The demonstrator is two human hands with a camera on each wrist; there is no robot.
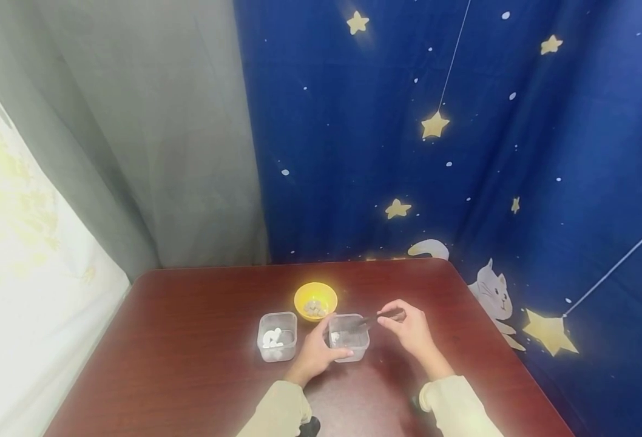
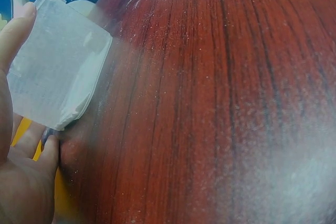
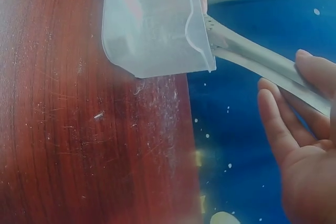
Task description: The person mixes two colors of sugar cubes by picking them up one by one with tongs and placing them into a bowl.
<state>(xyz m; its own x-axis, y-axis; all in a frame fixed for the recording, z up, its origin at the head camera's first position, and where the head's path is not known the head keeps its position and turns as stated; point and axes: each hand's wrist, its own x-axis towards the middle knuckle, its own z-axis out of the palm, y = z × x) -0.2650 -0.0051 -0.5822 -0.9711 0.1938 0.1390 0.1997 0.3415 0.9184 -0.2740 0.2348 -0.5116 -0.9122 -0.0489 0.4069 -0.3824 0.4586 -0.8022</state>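
My left hand grips a clear plastic container from its left side, thumb along the near wall. In my right hand are metal tongs, pinched between thumb and fingers; their far end reaches over the rim into the container. A small pale piece shows inside, too small to identify. The left wrist view has the left thumb on the cloudy container wall. Just behind the left hand stands a yellow bowl with several greyish pieces in it.
Left of the left hand stands a second clear container holding several white pieces. Everything stands on a dark red wooden table. Beyond its back edge hang a grey curtain and a blue star-patterned one.
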